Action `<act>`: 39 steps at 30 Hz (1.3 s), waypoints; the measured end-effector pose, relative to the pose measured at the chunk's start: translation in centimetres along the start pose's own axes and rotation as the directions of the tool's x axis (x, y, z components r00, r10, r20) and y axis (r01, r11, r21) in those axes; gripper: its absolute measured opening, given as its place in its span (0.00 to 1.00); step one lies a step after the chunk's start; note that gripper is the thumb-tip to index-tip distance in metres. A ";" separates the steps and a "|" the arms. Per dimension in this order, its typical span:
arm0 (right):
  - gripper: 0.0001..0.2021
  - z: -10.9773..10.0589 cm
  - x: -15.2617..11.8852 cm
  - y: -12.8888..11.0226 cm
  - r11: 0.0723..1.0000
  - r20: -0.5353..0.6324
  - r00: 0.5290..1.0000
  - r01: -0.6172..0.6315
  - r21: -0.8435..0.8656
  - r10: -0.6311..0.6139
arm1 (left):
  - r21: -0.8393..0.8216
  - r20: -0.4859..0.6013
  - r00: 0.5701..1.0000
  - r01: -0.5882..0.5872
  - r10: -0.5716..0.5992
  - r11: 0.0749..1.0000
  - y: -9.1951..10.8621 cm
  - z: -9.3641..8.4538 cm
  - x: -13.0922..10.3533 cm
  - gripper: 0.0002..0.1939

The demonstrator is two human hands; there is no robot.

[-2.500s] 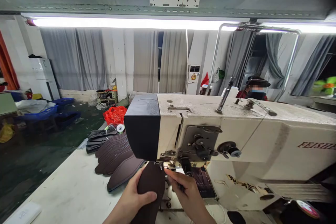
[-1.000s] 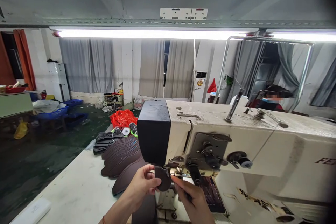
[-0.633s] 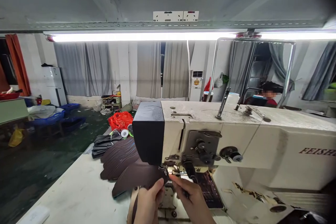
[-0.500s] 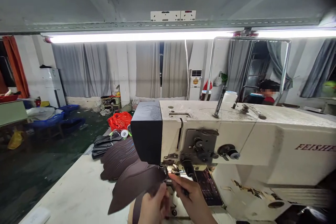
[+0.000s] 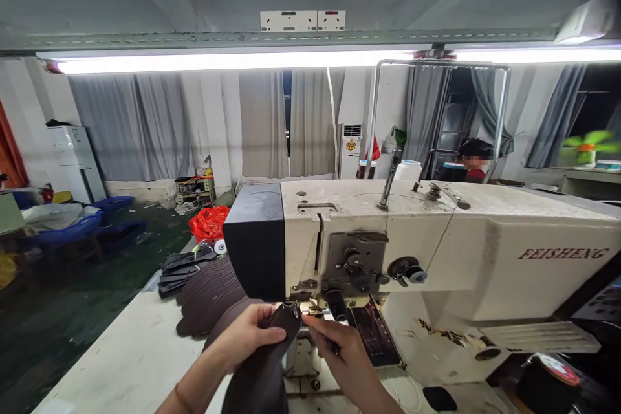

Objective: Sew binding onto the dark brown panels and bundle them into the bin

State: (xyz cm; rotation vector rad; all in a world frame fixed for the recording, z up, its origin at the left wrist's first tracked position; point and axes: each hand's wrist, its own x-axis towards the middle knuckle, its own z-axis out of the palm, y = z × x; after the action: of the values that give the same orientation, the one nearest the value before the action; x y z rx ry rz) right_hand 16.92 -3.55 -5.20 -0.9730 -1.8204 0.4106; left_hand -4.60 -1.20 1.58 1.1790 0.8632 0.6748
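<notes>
My left hand (image 5: 250, 336) pinches the upper edge of a dark brown fabric piece (image 5: 259, 372), thumb on top. The top of that piece lies at the needle area of a white sewing machine (image 5: 436, 246). Close to its right side is my right hand (image 5: 342, 352), fingers curled round a thin dark tool that is mostly hidden, with the index finger stretched toward the needle area. Left of the machine head, a fanned stack of brown pieces (image 5: 208, 291) lies on the white table (image 5: 116, 343).
Black bundled pieces (image 5: 182, 272) and a red plastic bag (image 5: 208, 223) lie behind the stack. A phone (image 5: 376, 336) leans under the machine arm. A black thread cone (image 5: 548, 385) stands lower right. Beyond the machine, a person (image 5: 475, 158) is partly visible.
My left hand has moved left and up and now holds the brown piece, which has swung downward in front of the machine. The camera view has turned slightly right.
</notes>
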 end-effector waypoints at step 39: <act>0.15 -0.2 0.1 -0.1 0.998 0.001 0.999 -0.036 -0.059 0.036 | -0.318 -0.151 0.986 -0.118 0.073 0.941 -1.5 2.1 -3.3 0.27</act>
State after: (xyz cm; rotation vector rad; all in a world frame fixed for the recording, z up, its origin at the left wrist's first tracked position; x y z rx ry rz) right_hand 17.05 -3.51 -4.97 -1.0474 -1.8276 0.3823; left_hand -4.52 -5.31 1.09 0.8865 0.7750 0.9496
